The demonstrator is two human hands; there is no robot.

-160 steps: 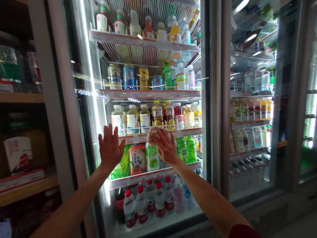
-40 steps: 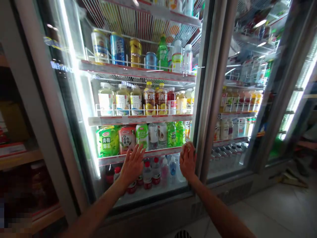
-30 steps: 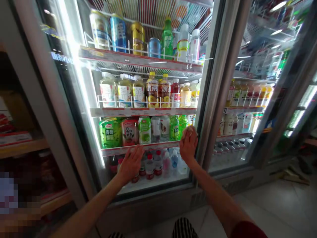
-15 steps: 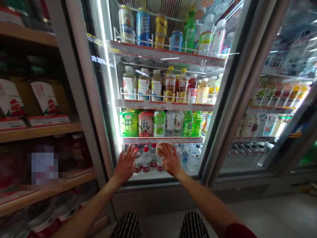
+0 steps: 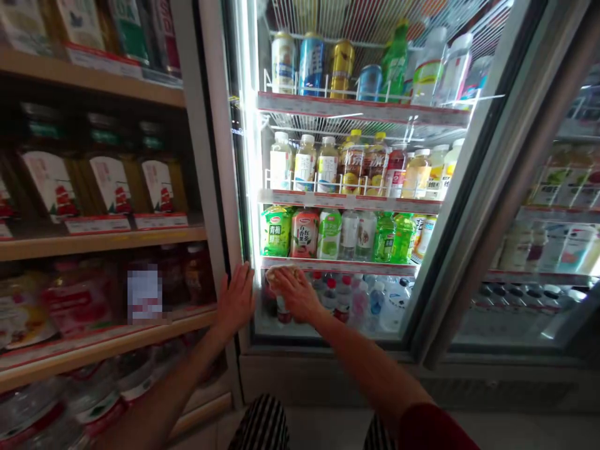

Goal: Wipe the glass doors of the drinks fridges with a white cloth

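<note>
My right hand [image 5: 295, 292] presses a small pale cloth [image 5: 280, 272] against the lower left of the drinks fridge's glass door [image 5: 450, 206]. The fingers lie over the cloth and hold it to the pane. My left hand [image 5: 235, 301] rests flat, fingers stretched out, on the door's left frame [image 5: 220, 187] just beside the glass. Behind the glass, lit shelves carry rows of bottles [image 5: 347, 234] and cans [image 5: 312, 62].
A wooden shelving unit [image 5: 103, 240] with jars and packets stands to the left of the fridge. A second glass-door fridge [image 5: 553, 237] adjoins on the right. My striped trouser knees [image 5: 262, 425] show low in view, close to the fridge base.
Both hands have slid down and leftward across the glass, from the middle shelves to the bottom left corner. My left hand went from the glass onto the frame. The view dropped lower.
</note>
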